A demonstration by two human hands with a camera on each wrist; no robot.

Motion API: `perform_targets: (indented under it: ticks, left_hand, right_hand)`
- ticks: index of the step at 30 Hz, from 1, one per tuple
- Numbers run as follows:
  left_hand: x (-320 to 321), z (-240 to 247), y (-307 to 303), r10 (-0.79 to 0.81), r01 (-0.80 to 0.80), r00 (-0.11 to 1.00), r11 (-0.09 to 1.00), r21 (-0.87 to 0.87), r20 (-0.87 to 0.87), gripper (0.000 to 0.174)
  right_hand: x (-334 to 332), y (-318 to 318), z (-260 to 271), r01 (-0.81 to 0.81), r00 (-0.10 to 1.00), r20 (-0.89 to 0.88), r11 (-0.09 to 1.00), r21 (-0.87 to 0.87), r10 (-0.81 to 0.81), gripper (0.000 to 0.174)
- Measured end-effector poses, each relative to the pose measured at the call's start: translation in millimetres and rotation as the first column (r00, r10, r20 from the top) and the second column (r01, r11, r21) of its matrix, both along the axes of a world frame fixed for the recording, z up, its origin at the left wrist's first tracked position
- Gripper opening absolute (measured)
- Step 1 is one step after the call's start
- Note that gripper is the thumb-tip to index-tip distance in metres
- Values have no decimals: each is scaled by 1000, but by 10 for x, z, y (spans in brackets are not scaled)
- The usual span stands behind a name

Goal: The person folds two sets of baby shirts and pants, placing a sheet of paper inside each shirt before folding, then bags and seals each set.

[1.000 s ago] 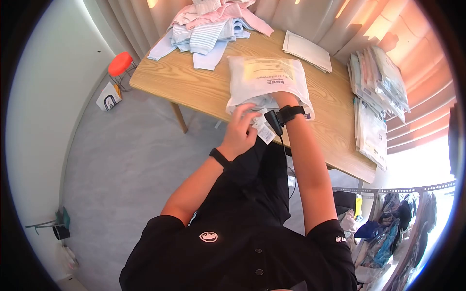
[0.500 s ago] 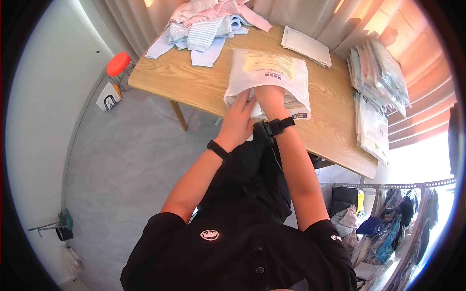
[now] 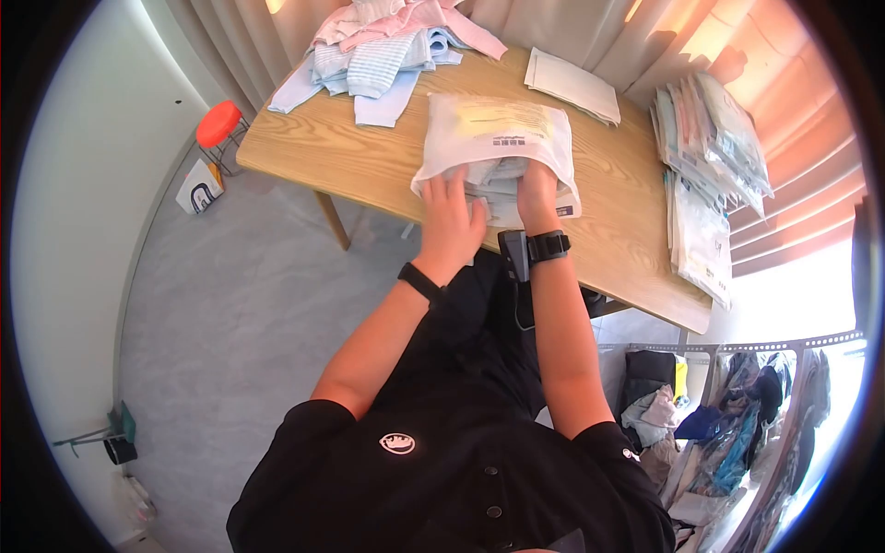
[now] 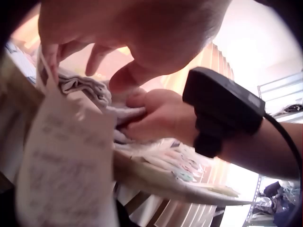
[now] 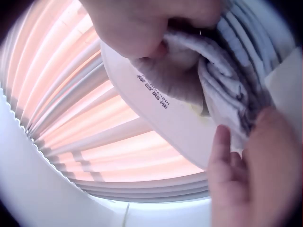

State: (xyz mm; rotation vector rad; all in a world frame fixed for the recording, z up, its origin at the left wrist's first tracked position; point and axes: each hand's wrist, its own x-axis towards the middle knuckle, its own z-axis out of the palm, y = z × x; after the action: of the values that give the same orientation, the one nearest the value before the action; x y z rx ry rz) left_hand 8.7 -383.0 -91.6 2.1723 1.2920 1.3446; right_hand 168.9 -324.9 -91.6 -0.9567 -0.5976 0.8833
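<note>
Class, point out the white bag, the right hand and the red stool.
White bag (image 3: 493, 127), head view: its upper side.
Right hand (image 3: 537, 195), head view: middle of the hand.
Red stool (image 3: 218, 122), head view: its seat.

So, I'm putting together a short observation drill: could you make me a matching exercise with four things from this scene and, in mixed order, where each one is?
Things
1. Red stool
2. Right hand
3. Pink and blue clothes
4. Stacked packets

Places
A. Far left part of the wooden table
B. At the open mouth of the white bag
C. Right end of the table
D. On the floor, left of the table

Right pairs: 1-D, 2-B, 3-A, 4-C.
</note>
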Motion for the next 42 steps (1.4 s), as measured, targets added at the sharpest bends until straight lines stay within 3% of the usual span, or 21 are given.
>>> perform_targets:
  ticks: [3, 6, 10, 12, 14, 16, 19, 22, 28, 31, 33, 37, 39, 42]
  left_hand:
    - [-2, 121, 174, 83, -84, 995, 996, 28, 46, 53]
    - [-37, 131, 334, 118, -117, 993, 989, -90, 6, 52]
    - [-20, 227, 387, 121, -108, 987, 987, -120, 103, 52]
    - [39, 190, 437, 36, 9, 945, 991, -135, 325, 49]
    - [138, 156, 460, -38, 164, 802, 973, -159, 596, 44]
    - [252, 229, 433, -55, 358, 513, 921, -155, 856, 39]
    - [241, 349, 431, 108, 574, 270, 780, -249, 957, 39]
    - [244, 369, 522, 59, 616, 326, 744, -260, 943, 37]
    - [319, 510, 569, 38, 493, 605, 767, -412, 795, 29]
    - [304, 513, 555, -244, 351, 884, 910, -220, 398, 29]
    - [313, 536, 544, -326, 370, 905, 920, -128, 274, 30]
    - [269, 471, 577, -403, 399, 915, 911, -104, -24, 32]
    - [254, 454, 616, -482, 462, 874, 863, -205, -59, 32]
    - [236, 395, 707, -552, 514, 833, 796, -321, -35, 32]
  right_hand:
    - [-31, -129, 33, 44, 951, 310, 984, -170, 11, 41]
    - [-47, -83, -97, 100, 919, 389, 992, -79, -62, 42]
    - [5, -53, -197, 31, 919, 392, 999, -10, -25, 40]
    - [42, -91, -183, -32, 913, 406, 999, -33, 43, 38]
    - [8, -139, -151, -36, 939, 341, 998, -49, 51, 40]
    - [-11, -177, -103, -51, 945, 322, 997, -55, 66, 40]
    - [0, -198, -106, -85, 936, 339, 995, -52, 98, 39]
    - [34, -185, -118, -108, 948, 296, 993, -38, 115, 38]
    - [15, -237, -77, -135, 965, 227, 991, -15, 135, 43]
    - [13, -258, -39, -177, 970, 166, 984, -23, 178, 46]
    - [20, -274, 24, -219, 961, 185, 974, 54, 206, 48]
    - [104, -394, 265, -281, 927, 224, 952, -123, 302, 47]
    - [171, -330, 286, -273, 915, 255, 946, -176, 312, 48]
    - [201, -237, 191, -89, 975, 181, 970, -227, 132, 47]
